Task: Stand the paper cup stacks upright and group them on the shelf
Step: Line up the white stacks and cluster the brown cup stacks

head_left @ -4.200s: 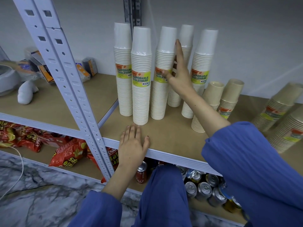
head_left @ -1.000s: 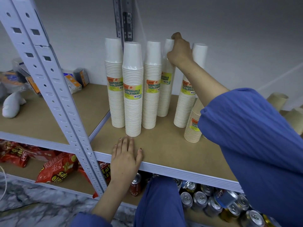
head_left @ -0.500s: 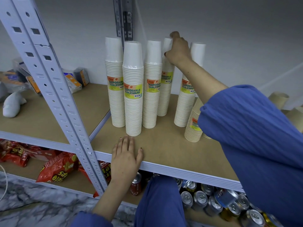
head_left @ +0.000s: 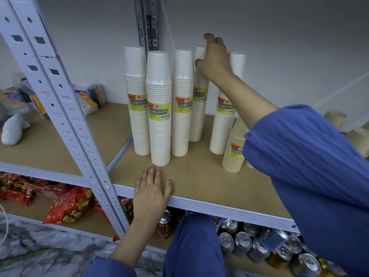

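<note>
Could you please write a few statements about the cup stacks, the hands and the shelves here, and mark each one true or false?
1. The right hand is at the top of the rear white cup stack. True.
2. The left hand holds a soda can. False: it lies flat and empty on the front edge of the shelf.
3. Five tall white stacks stand upright. True.
4. The shorter tan stack lies flat on the shelf. False: it stands on its rims, leaning towards the white stacks.
5. The soda cans sit on the lower shelf. True.
6. The red snack bags sit beside the cup stacks. False: they are on the level below.
</note>
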`<state>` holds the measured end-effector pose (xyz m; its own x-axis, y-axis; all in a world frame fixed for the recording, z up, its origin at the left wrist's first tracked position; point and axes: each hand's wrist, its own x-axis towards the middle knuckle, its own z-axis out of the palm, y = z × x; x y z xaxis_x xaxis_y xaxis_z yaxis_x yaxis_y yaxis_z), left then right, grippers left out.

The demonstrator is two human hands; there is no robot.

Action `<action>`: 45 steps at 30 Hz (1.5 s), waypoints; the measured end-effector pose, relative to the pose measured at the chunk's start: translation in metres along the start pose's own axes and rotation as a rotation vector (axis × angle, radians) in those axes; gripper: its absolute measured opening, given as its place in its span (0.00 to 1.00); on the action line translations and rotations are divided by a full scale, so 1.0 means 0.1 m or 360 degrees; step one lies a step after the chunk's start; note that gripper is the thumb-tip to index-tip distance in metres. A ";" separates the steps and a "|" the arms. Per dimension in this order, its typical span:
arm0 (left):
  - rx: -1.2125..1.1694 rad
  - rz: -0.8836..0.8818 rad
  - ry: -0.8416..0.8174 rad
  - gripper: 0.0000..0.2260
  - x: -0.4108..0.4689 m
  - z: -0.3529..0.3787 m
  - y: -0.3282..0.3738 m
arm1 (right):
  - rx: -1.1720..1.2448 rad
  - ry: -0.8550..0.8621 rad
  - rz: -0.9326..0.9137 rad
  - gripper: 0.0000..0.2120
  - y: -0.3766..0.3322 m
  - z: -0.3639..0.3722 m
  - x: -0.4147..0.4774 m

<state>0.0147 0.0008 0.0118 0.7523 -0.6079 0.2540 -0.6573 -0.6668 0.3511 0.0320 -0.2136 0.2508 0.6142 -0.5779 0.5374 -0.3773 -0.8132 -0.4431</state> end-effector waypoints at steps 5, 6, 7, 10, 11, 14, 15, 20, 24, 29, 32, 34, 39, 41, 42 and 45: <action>-0.0006 0.0001 -0.0011 0.36 0.00 0.00 0.00 | 0.0011 0.0178 -0.0191 0.24 -0.02 -0.18 -0.09; -0.0004 0.0001 -0.0016 0.37 0.00 0.00 0.00 | 0.0014 0.0221 -0.0227 0.23 -0.02 -0.23 -0.12; -0.0009 0.0005 -0.0013 0.36 0.00 -0.01 0.00 | 0.0015 0.0263 -0.0260 0.23 0.00 -0.28 -0.16; -0.0023 0.0020 0.0003 0.37 0.00 -0.01 0.00 | 0.0020 0.0361 -0.0319 0.22 0.10 -0.44 -0.32; -0.0019 0.0019 -0.0007 0.38 0.00 -0.01 0.00 | 0.0026 0.0385 -0.0318 0.22 0.15 -0.49 -0.39; -0.0017 0.0001 -0.0019 0.38 0.00 -0.02 0.00 | 0.0056 0.0436 -0.0270 0.24 0.32 -0.59 -0.66; -0.0028 -0.0015 -0.0024 0.35 0.00 -0.02 0.01 | 0.0052 0.0440 -0.0251 0.24 0.39 -0.61 -0.76; -0.0207 0.0033 -0.0001 0.20 -0.05 0.01 0.14 | 0.0065 0.0403 -0.0124 0.26 0.69 -0.69 -1.24; -0.0353 0.0182 -0.0010 0.20 -0.14 0.07 0.40 | 0.0122 0.0389 -0.0040 0.26 0.92 -0.70 -1.61; -0.0546 0.0273 -0.0057 0.25 -0.13 0.13 0.83 | 0.0128 0.0340 0.0103 0.29 1.31 -0.56 -2.04; -0.0628 0.0345 -0.0046 0.29 -0.04 0.16 1.08 | 0.0121 0.0249 0.0205 0.32 1.52 -0.43 -2.22; -0.0687 0.0417 -0.0053 0.34 0.01 0.18 1.23 | 0.0108 0.0198 0.0258 0.33 1.62 -0.35 -2.29; -0.0697 0.0431 -0.0007 0.39 0.12 0.25 1.43 | 0.0175 0.0178 0.0290 0.37 1.76 -0.23 -2.34; -0.0711 0.0439 0.0023 0.40 0.15 0.27 1.46 | 0.0221 0.0170 0.0291 0.40 1.78 -0.19 -2.32; -0.0718 0.0446 0.0038 0.41 0.17 0.28 1.47 | 0.0242 0.0161 0.0291 0.41 1.80 -0.17 -2.31; -0.0725 0.0478 0.0076 0.41 0.22 0.29 1.50 | 0.0298 0.0124 0.0286 0.45 1.83 -0.11 -2.22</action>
<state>-0.0683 -0.1256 0.0437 0.5428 -0.7153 0.4401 -0.7659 -0.2066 0.6088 -0.1812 -0.2350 0.0582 0.4911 -0.7213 0.4885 -0.3361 -0.6742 -0.6576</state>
